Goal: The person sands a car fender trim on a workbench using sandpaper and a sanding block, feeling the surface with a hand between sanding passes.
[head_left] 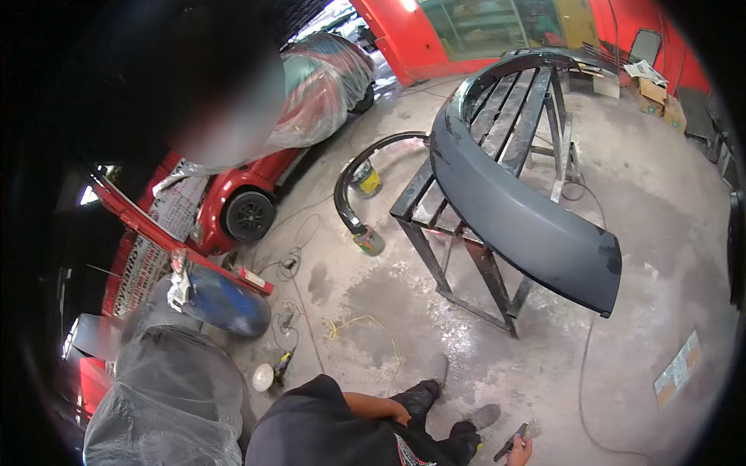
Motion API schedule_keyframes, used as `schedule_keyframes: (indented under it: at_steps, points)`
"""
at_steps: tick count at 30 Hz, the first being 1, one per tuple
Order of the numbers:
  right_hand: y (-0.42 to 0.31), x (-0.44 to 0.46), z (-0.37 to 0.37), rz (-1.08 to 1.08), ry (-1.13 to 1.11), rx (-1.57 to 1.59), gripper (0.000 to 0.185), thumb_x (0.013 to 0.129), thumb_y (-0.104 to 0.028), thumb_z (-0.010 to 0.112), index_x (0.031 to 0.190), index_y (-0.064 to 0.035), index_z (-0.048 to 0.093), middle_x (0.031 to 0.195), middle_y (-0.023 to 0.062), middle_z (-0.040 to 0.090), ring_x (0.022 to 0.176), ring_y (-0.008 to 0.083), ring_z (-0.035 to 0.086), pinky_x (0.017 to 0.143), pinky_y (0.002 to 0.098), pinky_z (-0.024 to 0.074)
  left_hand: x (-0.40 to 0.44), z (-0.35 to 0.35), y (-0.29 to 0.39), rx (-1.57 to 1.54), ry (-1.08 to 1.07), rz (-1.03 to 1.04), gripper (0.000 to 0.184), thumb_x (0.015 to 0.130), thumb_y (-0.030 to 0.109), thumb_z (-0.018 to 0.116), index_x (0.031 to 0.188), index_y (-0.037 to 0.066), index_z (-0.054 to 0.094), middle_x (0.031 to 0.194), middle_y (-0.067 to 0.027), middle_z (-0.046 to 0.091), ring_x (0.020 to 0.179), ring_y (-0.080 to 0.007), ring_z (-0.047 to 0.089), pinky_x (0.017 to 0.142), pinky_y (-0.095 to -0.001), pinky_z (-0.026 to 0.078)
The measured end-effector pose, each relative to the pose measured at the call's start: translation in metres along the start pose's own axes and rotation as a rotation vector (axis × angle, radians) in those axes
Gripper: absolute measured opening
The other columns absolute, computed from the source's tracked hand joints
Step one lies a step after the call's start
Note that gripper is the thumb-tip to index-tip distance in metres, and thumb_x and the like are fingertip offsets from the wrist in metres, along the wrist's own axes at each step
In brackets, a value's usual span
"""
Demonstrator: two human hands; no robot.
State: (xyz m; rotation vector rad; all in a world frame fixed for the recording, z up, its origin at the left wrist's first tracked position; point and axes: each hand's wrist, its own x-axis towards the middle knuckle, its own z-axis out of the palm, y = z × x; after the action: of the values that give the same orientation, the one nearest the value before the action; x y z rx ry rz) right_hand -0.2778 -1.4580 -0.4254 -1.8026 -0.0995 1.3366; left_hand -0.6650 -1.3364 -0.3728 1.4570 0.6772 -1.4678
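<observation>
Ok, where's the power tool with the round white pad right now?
The power tool lies on the floor, lower left in the head view, between the blue drum and your black shirt.

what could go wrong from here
The big grey panel juts past the near end of the stand, so a bump might shift it. The thin dark arch seems to rest one end on a small can and could slip. The yellow cord near the shoes might trip the person, whose right hand holds a dark tool.
</observation>
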Motion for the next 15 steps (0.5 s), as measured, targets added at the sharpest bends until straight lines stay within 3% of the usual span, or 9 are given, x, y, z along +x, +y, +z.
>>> schedule_keyframes:
  at_steps: [9, 11, 14, 15]
  points:
    - [-0.093, -0.042, 0.014, 0.001, -0.001, -0.085, 0.035, 0.085, -0.021, 0.070, 0.113, -0.0076, 0.053, 0.090, 0.0045, 0.060, 0.074, 0.0133, 0.055, 0.055, 0.0284, 0.0412, 0.006, -0.005, -0.013, -0.024, 0.128, 0.126, 0.082, 0.092, 0.058, 0.043, 0.154, 0.007, 0.025, 0.149, -0.0236, 0.040, 0.139, -0.0438, 0.034, 0.114, -0.0518, 0.029]
    - [-0.103, -0.044, 0.024, -0.009, -0.059, -0.147, 0.028, 0.086, -0.022, 0.069, 0.109, -0.0131, 0.056, 0.091, 0.0018, 0.060, 0.077, 0.0133, 0.058, 0.059, 0.0285, 0.0454, -0.002, -0.012, -0.019, -0.097, 0.169, 0.117, 0.079, 0.093, 0.056, 0.042, 0.154, 0.007, 0.025, 0.150, -0.0236, 0.038, 0.140, -0.0441, 0.032, 0.114, -0.0528, 0.028]
    - [-0.119, -0.049, 0.048, -0.008, -0.074, -0.197, 0.030, 0.086, -0.021, 0.070, 0.111, -0.0113, 0.056, 0.092, 0.0029, 0.060, 0.077, 0.0140, 0.059, 0.060, 0.0290, 0.0467, 0.001, -0.012, -0.026, -0.110, 0.086, 0.054, 0.076, 0.095, 0.054, 0.040, 0.155, 0.011, 0.023, 0.154, -0.0228, 0.032, 0.142, -0.0410, 0.029, 0.115, -0.0536, 0.027]
    - [-0.119, -0.049, 0.052, -0.011, -0.093, -0.206, 0.031, 0.086, -0.021, 0.070, 0.111, -0.0105, 0.056, 0.091, 0.0032, 0.060, 0.077, 0.0142, 0.059, 0.060, 0.0294, 0.0473, -0.007, -0.010, -0.028, -0.181, 0.102, 0.066, 0.076, 0.094, 0.057, 0.040, 0.156, 0.016, 0.022, 0.158, -0.0225, 0.023, 0.145, -0.0419, 0.023, 0.115, -0.0553, 0.025]
